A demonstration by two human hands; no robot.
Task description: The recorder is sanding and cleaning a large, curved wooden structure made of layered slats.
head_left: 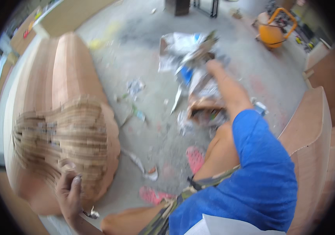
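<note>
Although blurred around the fingers, checked both bare hands for position and hold. Found left hand (69, 192) low and close to the body, curled narrow around one pale ring-shaped piece (68, 166), possibly a roll of tape; material not confirmed. Found right hand (213, 64) on an outstretched arm, well forward and to the right of the left hand, at the edge of a heap of crumpled wrapping (177, 45). Cannot tell whether wide, narrow or gripping, because of blur and overlap at the fingertips.

Recorded as key relation the lie of the heap: right beside the right hand, well apart from the left, therefore clearly nearer to the right. Traced its long axis from near to far, starting at the open cardboard box (204, 103) on the body side of the right hand and leaning slightly left beyond.

Counted as follows. Just beyond the left hand: one large slatted wooden form (73, 74), contact with the hand not determinable. To the right of the left hand: one white strip (150, 175) on the floor. Between the hands, sideways: two pink clogs (195, 156). Beyond and right of the right hand: one yellow canister (270, 37). Unable to count loose wrapping reliably.
</note>
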